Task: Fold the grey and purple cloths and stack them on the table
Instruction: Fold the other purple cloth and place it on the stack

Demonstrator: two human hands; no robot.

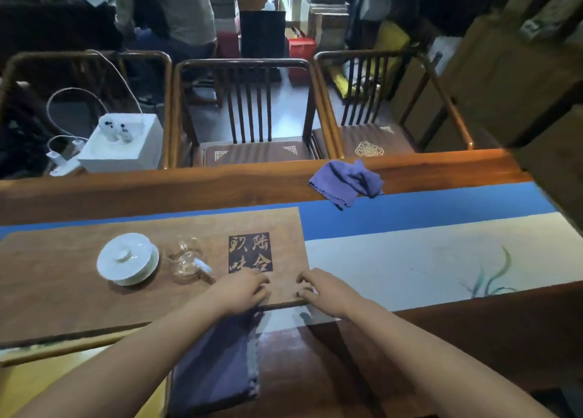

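At tabletop's near edge, left hand (244, 289) and right hand (321, 286) resting on brown mat (157, 291), fingers curled, gripping nothing visible. Grey cloth (214, 364) hanging below left wrist. Purple cloth (345, 181) lying crumpled at far edge.

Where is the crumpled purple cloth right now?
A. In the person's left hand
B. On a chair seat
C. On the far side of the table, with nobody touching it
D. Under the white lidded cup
C: the purple cloth lies bunched at the far edge of the table, partly on the blue runner, while both hands rest at the near edge of the wooden tray.
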